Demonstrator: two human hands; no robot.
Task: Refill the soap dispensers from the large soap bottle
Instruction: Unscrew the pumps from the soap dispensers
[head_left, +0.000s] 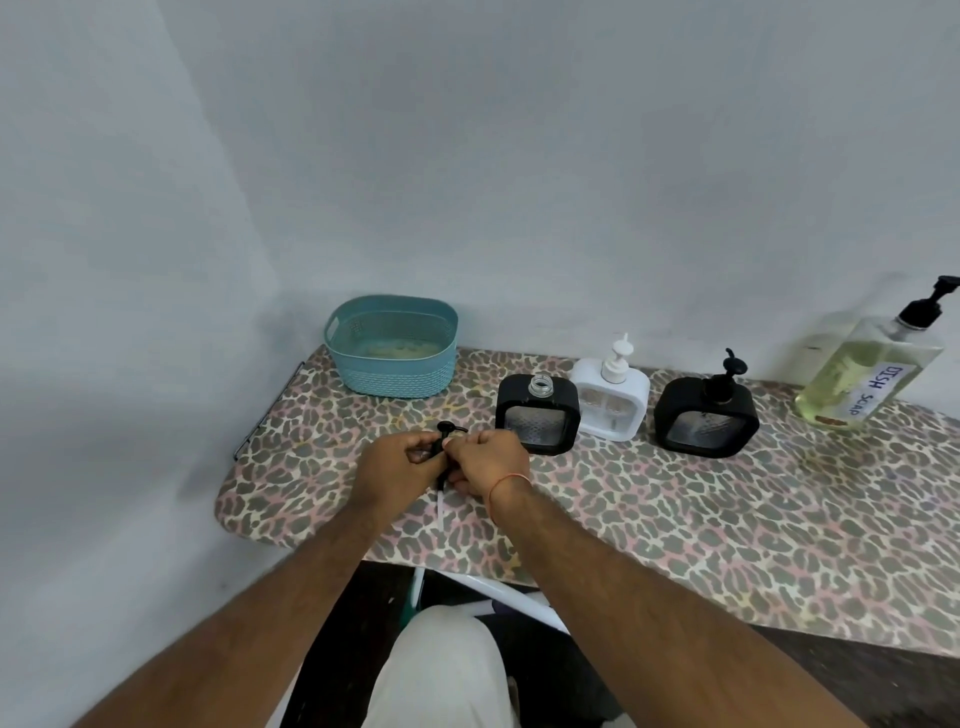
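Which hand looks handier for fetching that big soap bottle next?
The right hand, probably. The large soap bottle stands at the far right of the board, on that hand's side, beyond both capped dispensers. Both hands now hold the removed pump; the left hand could keep it.

A desk (675, 519) covered in leopard-print cloth runs along the wall. Both hands, the left hand (395, 462) and the right hand (485, 460), hover low over its near left part. Beyond the left hand stands a teal basket (392, 374). Just past the right hand sits an uncapped black dispenser (537, 415), a white dispenser (613, 400) touching behind it, then a capped black dispenser (706, 415). Farthest right stands the large soap bottle (867, 374).
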